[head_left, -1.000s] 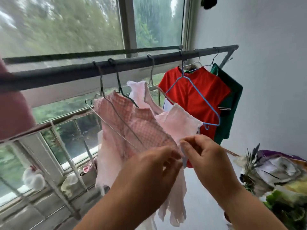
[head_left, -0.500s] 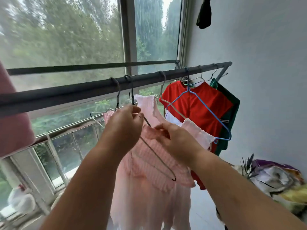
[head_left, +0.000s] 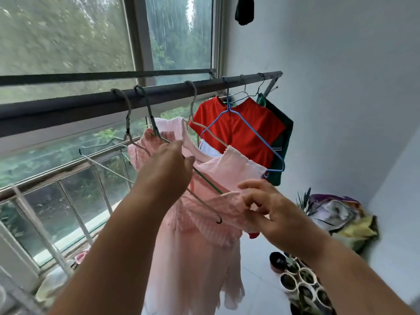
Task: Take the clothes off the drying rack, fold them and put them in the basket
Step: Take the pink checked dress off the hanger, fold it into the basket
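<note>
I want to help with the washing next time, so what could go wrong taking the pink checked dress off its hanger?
1. The wire hanger held by the left hand has a bare hooked end lying against the pink checked dress; pulling could snag the fabric.
2. The right hand only pinches the dress's edge, so it might slip to the floor.
3. Hangers crowd the rail; a tug might knock the empty blue hanger down.

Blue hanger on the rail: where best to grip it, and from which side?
Probably grip the blue hanger at its neck just under the hook, from the front: it hangs bare before the red shirt, so nothing covers it.
</note>
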The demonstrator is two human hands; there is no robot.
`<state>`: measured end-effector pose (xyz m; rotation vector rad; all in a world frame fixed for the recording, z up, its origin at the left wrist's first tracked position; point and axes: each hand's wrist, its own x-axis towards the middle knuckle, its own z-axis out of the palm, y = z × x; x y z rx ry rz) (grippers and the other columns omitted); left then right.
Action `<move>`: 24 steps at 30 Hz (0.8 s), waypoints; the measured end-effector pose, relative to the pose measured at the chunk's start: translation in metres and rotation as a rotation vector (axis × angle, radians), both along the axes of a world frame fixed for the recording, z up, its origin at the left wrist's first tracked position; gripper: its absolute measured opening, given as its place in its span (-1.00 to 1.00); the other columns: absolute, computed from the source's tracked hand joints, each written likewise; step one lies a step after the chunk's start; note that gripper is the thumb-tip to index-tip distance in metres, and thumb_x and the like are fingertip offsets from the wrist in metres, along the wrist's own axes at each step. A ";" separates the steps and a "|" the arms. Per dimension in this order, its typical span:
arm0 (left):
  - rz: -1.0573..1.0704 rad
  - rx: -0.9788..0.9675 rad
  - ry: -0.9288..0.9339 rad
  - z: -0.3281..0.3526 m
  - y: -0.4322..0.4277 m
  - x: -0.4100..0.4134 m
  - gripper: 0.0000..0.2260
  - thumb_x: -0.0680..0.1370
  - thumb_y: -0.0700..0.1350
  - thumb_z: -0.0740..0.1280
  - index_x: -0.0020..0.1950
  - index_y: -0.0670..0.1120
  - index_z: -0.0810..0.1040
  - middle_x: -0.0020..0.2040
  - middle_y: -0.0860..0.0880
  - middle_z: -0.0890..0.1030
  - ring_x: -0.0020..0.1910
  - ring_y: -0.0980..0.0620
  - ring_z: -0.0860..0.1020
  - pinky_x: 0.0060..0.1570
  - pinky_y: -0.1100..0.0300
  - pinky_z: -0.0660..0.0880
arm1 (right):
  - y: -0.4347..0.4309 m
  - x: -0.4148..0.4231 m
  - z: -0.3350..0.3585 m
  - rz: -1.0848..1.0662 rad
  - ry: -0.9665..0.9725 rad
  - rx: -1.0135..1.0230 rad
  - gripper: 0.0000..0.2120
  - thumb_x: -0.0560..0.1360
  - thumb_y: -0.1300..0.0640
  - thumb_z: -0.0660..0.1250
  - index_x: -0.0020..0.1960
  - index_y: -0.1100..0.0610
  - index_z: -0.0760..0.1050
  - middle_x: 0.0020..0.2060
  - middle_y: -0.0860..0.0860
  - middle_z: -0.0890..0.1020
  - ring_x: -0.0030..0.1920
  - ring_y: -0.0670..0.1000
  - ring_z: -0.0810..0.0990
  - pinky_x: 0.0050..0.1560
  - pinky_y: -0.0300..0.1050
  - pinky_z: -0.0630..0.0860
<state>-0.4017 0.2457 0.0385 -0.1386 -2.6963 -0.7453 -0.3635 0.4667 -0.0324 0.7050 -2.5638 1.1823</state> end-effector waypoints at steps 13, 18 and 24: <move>0.020 0.415 0.156 0.038 0.038 0.022 -0.63 0.60 -0.02 0.29 0.31 -0.22 0.52 0.15 -0.19 0.62 0.09 -0.15 0.58 0.18 -0.08 0.52 | 0.013 0.004 -0.007 -0.186 -0.060 0.043 -0.89 0.57 0.20 0.27 -0.12 0.10 0.53 -0.31 -0.05 0.61 -0.32 -0.07 0.55 -0.25 -0.11 0.54; 0.037 0.478 0.188 0.045 0.046 0.037 -0.67 0.61 0.01 0.27 0.24 -0.19 0.57 0.02 -0.07 0.65 0.01 -0.07 0.59 0.11 0.03 0.52 | -0.012 -0.009 -0.014 -0.128 -0.108 0.185 -0.88 0.58 0.04 0.31 -0.07 0.06 0.55 -0.17 -0.01 0.66 -0.18 0.01 0.61 -0.10 -0.02 0.59; 0.041 0.593 0.174 0.056 0.042 0.050 -0.83 0.63 -0.06 0.24 0.08 -0.07 0.59 -0.20 0.05 0.58 -0.19 0.12 0.53 -0.21 0.23 0.43 | -0.011 -0.029 -0.030 -0.244 -0.348 0.230 -0.88 0.58 0.04 0.22 -0.09 0.07 0.44 -0.16 0.03 0.59 -0.16 0.06 0.56 -0.14 0.01 0.49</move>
